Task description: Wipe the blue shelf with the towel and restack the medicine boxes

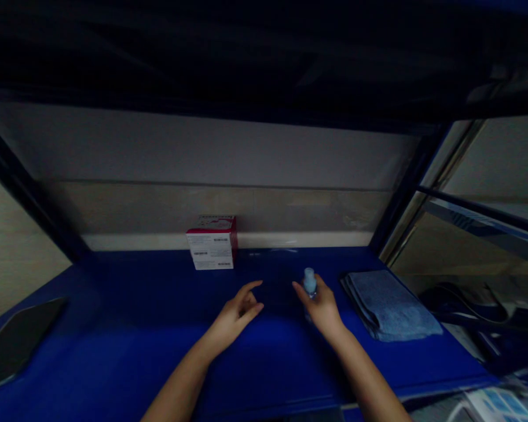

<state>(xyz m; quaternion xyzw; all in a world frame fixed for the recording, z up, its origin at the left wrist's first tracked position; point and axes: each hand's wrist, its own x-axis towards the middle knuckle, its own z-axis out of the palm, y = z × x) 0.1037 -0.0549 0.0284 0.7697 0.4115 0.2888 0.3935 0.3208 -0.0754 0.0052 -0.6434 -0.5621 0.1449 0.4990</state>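
Observation:
In the head view my right hand (pixel 323 305) is wrapped round a small bottle (pixel 309 282) with a light blue cap. The bottle is upright, and its lower part is mostly hidden by my fingers. My left hand (pixel 237 313) is held over the blue shelf (pixel 264 363) to the left of the bottle. Its thumb and index finger are apart, and nothing is between them. A white and red box (pixel 211 249) with printed labels stands behind my left hand. Right of my right hand lies a folded grey-blue cloth (pixel 387 305).
A dark flat object (pixel 20 337) lies at the shelf's left end. Blue uprights (pixel 405 187) frame both sides, and a dark upper shelf (pixel 246 70) hangs overhead. A pale wall (pixel 255 155) is behind. Assorted items, partly blurred, sit beyond the right edge.

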